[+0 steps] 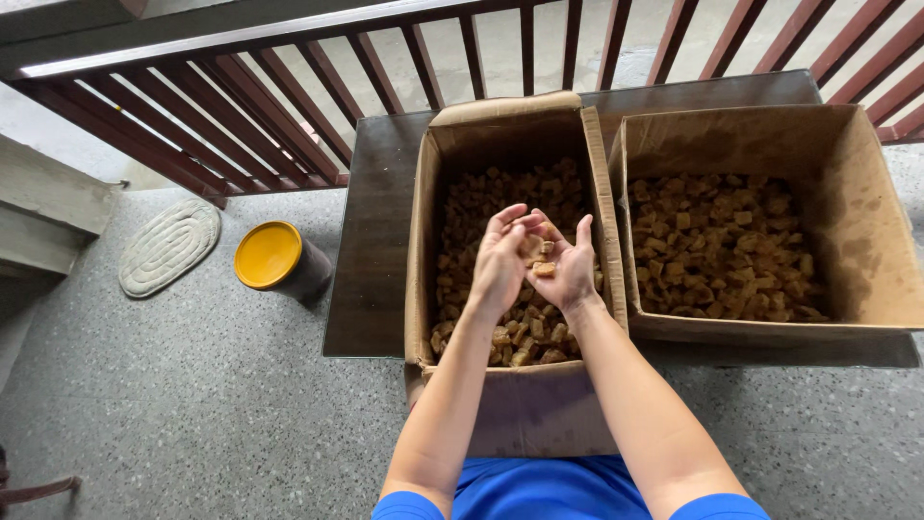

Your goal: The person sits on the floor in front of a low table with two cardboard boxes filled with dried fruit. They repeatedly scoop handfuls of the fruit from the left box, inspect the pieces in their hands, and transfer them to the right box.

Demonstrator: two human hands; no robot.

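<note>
My left hand and my right hand are cupped together, palms facing each other, above the left cardboard box. Between them they hold a few brown chunks. Below the hands the box is filled with several more brown cube-like chunks. A second cardboard box to the right holds a similar heap of brown chunks. Both boxes rest on a dark low table.
A dark container with a yellow lid stands on the speckled floor to the left of the table. An oval mat lies further left beside a concrete step. A reddish-brown railing runs behind the table.
</note>
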